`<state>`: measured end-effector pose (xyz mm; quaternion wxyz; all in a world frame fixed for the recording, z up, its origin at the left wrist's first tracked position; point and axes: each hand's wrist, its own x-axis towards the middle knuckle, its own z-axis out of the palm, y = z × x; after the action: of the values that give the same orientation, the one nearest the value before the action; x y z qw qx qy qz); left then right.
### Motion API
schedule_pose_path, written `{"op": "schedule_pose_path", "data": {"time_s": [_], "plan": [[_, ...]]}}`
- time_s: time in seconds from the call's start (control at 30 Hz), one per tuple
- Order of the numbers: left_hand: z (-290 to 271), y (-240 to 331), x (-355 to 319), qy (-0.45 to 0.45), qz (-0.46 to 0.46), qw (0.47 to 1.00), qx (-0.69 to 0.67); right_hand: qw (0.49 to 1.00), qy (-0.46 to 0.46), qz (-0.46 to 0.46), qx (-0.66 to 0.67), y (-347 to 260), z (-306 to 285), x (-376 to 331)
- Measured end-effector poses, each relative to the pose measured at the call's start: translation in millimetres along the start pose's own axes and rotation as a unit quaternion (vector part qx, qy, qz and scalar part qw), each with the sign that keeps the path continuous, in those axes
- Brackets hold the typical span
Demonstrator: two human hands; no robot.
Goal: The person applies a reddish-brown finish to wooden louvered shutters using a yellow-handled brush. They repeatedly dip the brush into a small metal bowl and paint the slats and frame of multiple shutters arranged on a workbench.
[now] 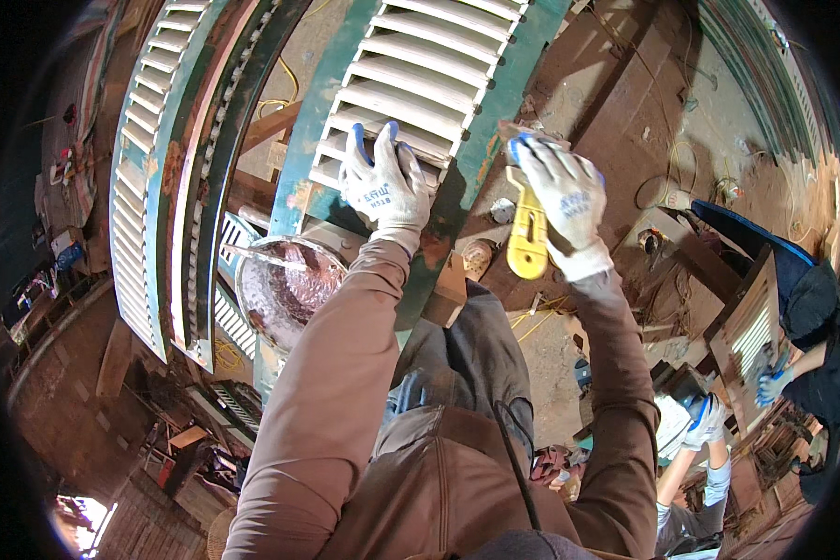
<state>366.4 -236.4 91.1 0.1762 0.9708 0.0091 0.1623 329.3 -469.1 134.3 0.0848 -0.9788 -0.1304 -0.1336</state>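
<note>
A green-framed louvred shutter (299, 140) with pale slats (411, 79) lies in front of me. On its slats rests my left hand (383, 182), in a white glove with blue fingertips, its fingers apart and nothing held. At the shutter's right edge, my right hand (565, 191), gloved alike, is closed on a yellow-handled tool (529, 238). The handle has slots and points back toward me. A brownish tip shows beyond the fingers, but the tool's exact kind is hidden by the hand.
Left of my forearm sits a round metal bowl (289, 289) with dark, shiny contents and a stick-like thing across it. More louvred shutters (145, 177) stand at left. A wooden block (446, 291) is near my knees. At lower right, other people's gloved hands (707, 420) work.
</note>
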Motion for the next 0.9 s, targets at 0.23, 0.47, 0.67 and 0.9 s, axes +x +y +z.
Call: {"op": "schedule_pose_path", "data": {"time_s": [0.23,0.47,0.67,0.9], "plan": [[0.6,-5.3,-3.0,-0.013,-0.015,1.000,-0.011,0.996,-0.044,-0.062,0.044,-30.9,0.4,-56.7],[-1.4,-1.1,1.3,-0.027,-0.011,1.000,-0.006,0.998,-0.062,0.000,-0.009,-1.3,8.1,3.7],[3.7,-4.6,-2.1,-0.009,-0.013,1.000,0.000,0.986,-0.101,-0.083,0.102,-59.0,-12.7,-69.5],[1.2,0.3,-0.4,-0.021,-0.015,1.000,-0.003,1.000,-0.013,-0.027,0.003,-15.9,-0.7,-17.4]]}}
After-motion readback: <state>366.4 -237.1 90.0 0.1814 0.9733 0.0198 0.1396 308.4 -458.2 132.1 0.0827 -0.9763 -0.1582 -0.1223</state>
